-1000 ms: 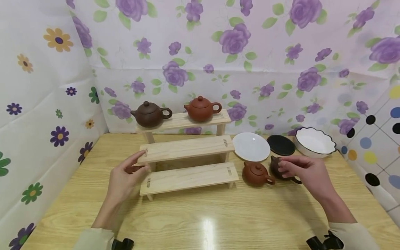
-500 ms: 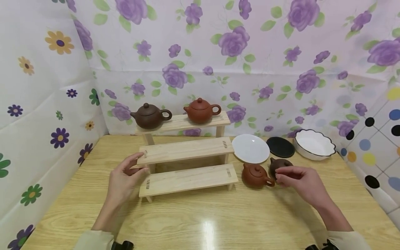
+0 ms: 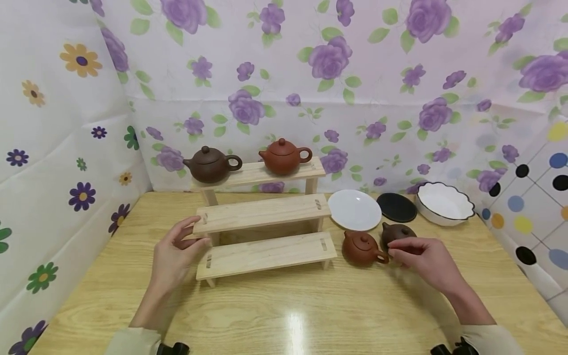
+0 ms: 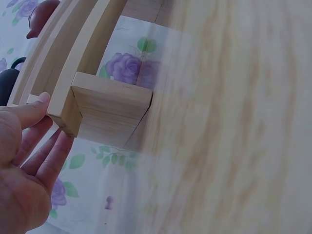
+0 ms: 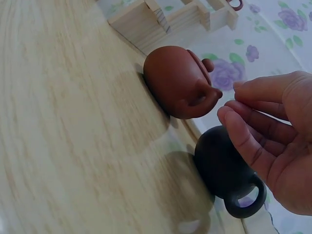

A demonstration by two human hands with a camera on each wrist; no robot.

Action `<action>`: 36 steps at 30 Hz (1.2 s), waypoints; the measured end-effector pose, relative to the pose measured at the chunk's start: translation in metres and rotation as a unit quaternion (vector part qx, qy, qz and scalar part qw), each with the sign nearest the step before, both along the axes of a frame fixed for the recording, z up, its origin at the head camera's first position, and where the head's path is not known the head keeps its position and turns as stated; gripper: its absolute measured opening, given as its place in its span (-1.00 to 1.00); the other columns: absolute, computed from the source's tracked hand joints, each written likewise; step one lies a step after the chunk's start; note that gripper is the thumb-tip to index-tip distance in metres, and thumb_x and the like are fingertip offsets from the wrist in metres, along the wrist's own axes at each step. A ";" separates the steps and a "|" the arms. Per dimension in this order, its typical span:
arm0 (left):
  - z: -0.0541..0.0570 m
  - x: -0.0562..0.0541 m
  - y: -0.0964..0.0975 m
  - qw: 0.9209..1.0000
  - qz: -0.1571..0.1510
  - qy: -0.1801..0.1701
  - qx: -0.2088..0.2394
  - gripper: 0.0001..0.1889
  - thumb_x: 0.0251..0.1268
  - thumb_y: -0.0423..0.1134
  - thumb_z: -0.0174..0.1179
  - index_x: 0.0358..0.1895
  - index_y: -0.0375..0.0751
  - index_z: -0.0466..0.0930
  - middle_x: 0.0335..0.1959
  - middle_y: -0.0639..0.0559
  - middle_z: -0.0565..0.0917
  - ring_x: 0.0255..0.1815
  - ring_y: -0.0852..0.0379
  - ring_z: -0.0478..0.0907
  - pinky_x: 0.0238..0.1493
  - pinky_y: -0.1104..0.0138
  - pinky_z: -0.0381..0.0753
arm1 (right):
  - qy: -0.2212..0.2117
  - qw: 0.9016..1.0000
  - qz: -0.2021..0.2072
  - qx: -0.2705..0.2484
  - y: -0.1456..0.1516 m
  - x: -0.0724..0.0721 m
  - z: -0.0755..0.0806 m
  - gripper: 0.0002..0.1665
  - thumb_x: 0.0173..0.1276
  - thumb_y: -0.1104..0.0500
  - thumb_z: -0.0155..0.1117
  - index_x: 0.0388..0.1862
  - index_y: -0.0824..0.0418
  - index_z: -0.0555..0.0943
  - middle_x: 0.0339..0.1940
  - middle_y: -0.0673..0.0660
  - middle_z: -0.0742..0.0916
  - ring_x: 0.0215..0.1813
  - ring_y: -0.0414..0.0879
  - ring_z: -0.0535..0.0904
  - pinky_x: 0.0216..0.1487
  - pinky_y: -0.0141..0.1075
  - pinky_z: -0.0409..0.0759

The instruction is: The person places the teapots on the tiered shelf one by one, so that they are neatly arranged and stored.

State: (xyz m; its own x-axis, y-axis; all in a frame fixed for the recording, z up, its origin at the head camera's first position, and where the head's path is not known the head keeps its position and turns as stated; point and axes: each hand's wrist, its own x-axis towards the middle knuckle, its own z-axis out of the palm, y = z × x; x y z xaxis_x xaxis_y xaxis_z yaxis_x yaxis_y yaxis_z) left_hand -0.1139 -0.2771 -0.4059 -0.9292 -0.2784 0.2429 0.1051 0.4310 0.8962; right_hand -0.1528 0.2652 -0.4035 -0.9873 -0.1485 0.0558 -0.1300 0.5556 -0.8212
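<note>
My left hand [image 3: 173,254] is at the left end of a three-tier wooden stand [image 3: 266,254], its thumb and fingers on the board end in the left wrist view. My right hand [image 3: 426,261] hovers with thumb and fingers slightly bent and a gap between them. Its fingertips are near the handle of a reddish-brown teapot [image 3: 360,248] on the table. Partly behind that hand, a dark brown teapot [image 3: 395,233] also rests on the table. In the right wrist view, the hand is above the dark teapot [image 5: 219,161], holding nothing.
On the top tier stand a dark teapot [image 3: 208,166] and a red teapot [image 3: 281,159]. Behind the table teapots lie a white plate [image 3: 354,209], a black round plate [image 3: 397,207] and a white scalloped bowl [image 3: 443,203]. Floral cloth [image 3: 288,59] borders the table.
My right hand has moved left and slightly toward me, from over the dark teapot to beside the reddish-brown teapot's handle. My left hand stays at the stand.
</note>
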 end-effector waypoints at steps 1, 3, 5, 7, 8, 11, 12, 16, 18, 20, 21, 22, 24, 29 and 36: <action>-0.001 0.000 0.000 1.000 0.002 0.001 0.003 -0.39 0.25 -0.25 0.56 0.38 -0.05 0.63 0.09 0.06 0.77 -0.19 0.48 0.73 -0.13 0.58 0.71 | -0.003 1.000 0.004 -0.006 0.000 -0.001 -0.001 -0.63 0.45 0.12 0.48 0.10 0.34 0.78 -0.05 0.22 0.82 -0.28 -0.13 0.79 -0.25 -0.23 0.79; -0.002 0.001 -0.001 1.000 0.001 0.004 0.007 -0.41 0.25 -0.26 0.55 0.37 -0.07 0.63 0.01 0.30 0.76 -0.18 0.46 0.74 -0.13 0.56 0.72 | -0.011 1.000 0.013 -0.021 0.000 -0.002 -0.004 -0.62 0.45 0.15 0.48 0.12 0.37 0.77 -0.07 0.26 0.83 -0.29 -0.13 0.79 -0.25 -0.22 0.80; -0.003 0.001 -0.001 1.000 -0.001 0.009 0.010 -0.42 0.26 -0.27 0.55 0.36 -0.09 0.64 -0.06 0.50 0.71 -0.18 0.45 0.74 -0.13 0.55 0.73 | -0.022 0.999 0.017 -0.032 0.000 -0.002 -0.006 -0.62 0.44 0.18 0.48 0.12 0.39 0.76 -0.11 0.26 0.84 -0.30 -0.11 0.80 -0.24 -0.20 0.81; -0.003 0.001 0.000 1.000 -0.001 0.014 0.014 -0.44 0.26 -0.27 0.55 0.34 -0.10 0.65 -0.09 0.58 0.68 -0.18 0.46 0.74 -0.14 0.55 0.73 | -0.030 0.999 0.020 -0.035 0.000 -0.003 -0.008 -0.61 0.44 0.18 0.48 0.12 0.41 0.75 -0.15 0.26 0.85 -0.32 -0.07 0.80 -0.25 -0.19 0.81; -0.003 0.001 0.000 1.000 -0.003 0.017 0.017 -0.45 0.26 -0.28 0.54 0.33 -0.11 0.65 -0.08 0.58 0.68 -0.18 0.47 0.74 -0.13 0.55 0.73 | -0.033 0.999 0.020 -0.035 0.000 -0.003 -0.008 -0.61 0.44 0.18 0.48 0.12 0.41 0.75 -0.16 0.25 0.85 -0.32 -0.06 0.80 -0.25 -0.19 0.80; -0.004 0.001 0.000 0.999 -0.007 0.026 0.027 -0.48 0.26 -0.33 0.53 0.30 -0.16 0.66 -0.04 0.54 0.68 -0.18 0.48 0.74 -0.13 0.55 0.73 | -0.038 0.999 0.017 -0.027 0.000 -0.003 -0.009 -0.62 0.45 0.15 0.48 0.10 0.39 0.76 -0.19 0.23 0.85 -0.33 -0.02 0.80 -0.25 -0.20 0.80; -0.004 0.001 0.000 0.999 -0.009 0.028 0.029 -0.48 0.27 -0.34 0.52 0.30 -0.17 0.66 -0.02 0.54 0.68 -0.17 0.48 0.74 -0.13 0.55 0.73 | -0.039 0.999 0.016 -0.025 0.000 -0.003 -0.009 -0.62 0.45 0.13 0.48 0.09 0.38 0.77 -0.19 0.22 0.85 -0.33 -0.01 0.80 -0.25 -0.20 0.80; -0.003 0.002 0.000 0.999 -0.015 0.035 0.036 -0.50 0.29 -0.37 0.50 0.30 -0.23 0.65 0.00 0.56 0.68 -0.16 0.48 0.74 -0.13 0.54 0.74 | -0.050 0.998 0.016 -0.026 0.000 -0.004 -0.009 -0.61 0.41 0.09 0.52 0.06 0.35 0.78 -0.20 0.21 0.86 -0.29 -0.01 0.81 -0.24 -0.20 0.80; -0.003 0.002 0.000 0.999 -0.017 0.033 0.036 -0.51 0.31 -0.36 0.49 0.30 -0.22 0.65 0.00 0.58 0.68 -0.15 0.49 0.74 -0.14 0.54 0.74 | -0.058 0.997 0.027 -0.031 -0.001 -0.005 -0.010 -0.60 0.41 0.10 0.53 0.06 0.37 0.78 -0.18 0.22 0.86 -0.27 -0.04 0.81 -0.23 -0.20 0.80; -0.003 0.003 -0.001 0.999 -0.017 0.030 0.035 -0.51 0.32 -0.34 0.49 0.30 -0.21 0.65 -0.01 0.59 0.69 -0.15 0.49 0.74 -0.13 0.54 0.74 | -0.069 0.996 0.038 -0.037 -0.002 -0.006 -0.011 -0.60 0.41 0.12 0.52 0.07 0.38 0.78 -0.15 0.23 0.87 -0.24 -0.07 0.82 -0.22 -0.20 0.81; -0.003 0.003 -0.001 0.999 -0.016 0.028 0.035 -0.51 0.32 -0.34 0.49 0.30 -0.19 0.65 -0.01 0.59 0.68 -0.15 0.49 0.74 -0.13 0.54 0.73 | -0.074 0.996 0.043 -0.041 -0.003 -0.006 -0.012 -0.60 0.41 0.13 0.51 0.08 0.39 0.77 -0.14 0.24 0.87 -0.22 -0.08 0.82 -0.21 -0.21 0.81; -0.003 0.003 -0.001 0.999 -0.015 0.025 0.034 -0.51 0.32 -0.33 0.49 0.30 -0.19 0.65 -0.01 0.59 0.68 -0.15 0.49 0.74 -0.13 0.54 0.73 | -0.079 0.995 0.046 -0.045 -0.003 -0.006 -0.013 -0.60 0.42 0.14 0.50 0.09 0.40 0.76 -0.12 0.25 0.86 -0.22 -0.08 0.82 -0.21 -0.21 0.81; -0.004 0.003 -0.002 0.999 -0.012 0.020 0.035 -0.51 0.31 -0.33 0.49 0.31 -0.18 0.65 -0.02 0.58 0.68 -0.15 0.49 0.74 -0.12 0.54 0.73 | -0.084 0.994 0.050 -0.050 -0.004 -0.006 -0.015 -0.59 0.43 0.17 0.49 0.11 0.43 0.75 -0.11 0.27 0.86 -0.20 -0.08 0.83 -0.20 -0.21 0.82; -0.005 0.003 -0.001 0.999 -0.006 0.012 0.046 -0.50 0.31 -0.35 0.49 0.31 -0.18 0.65 -0.09 0.53 0.70 -0.16 0.47 0.74 -0.11 0.54 0.74 | -0.082 0.995 0.046 -0.038 -0.007 -0.004 -0.016 -0.61 0.42 0.18 0.49 0.09 0.44 0.75 -0.13 0.28 0.86 -0.22 -0.07 0.83 -0.21 -0.22 0.82; -0.003 0.002 -0.002 0.998 -0.005 0.006 0.057 -0.47 0.29 -0.29 0.52 0.33 -0.16 0.64 -0.11 0.53 0.72 -0.17 0.46 0.75 -0.11 0.53 0.74 | -0.076 0.995 0.044 -0.053 -0.012 -0.003 -0.018 -0.62 0.45 0.18 0.47 0.11 0.42 0.76 -0.07 0.32 0.85 -0.15 -0.08 0.86 -0.12 -0.25 0.82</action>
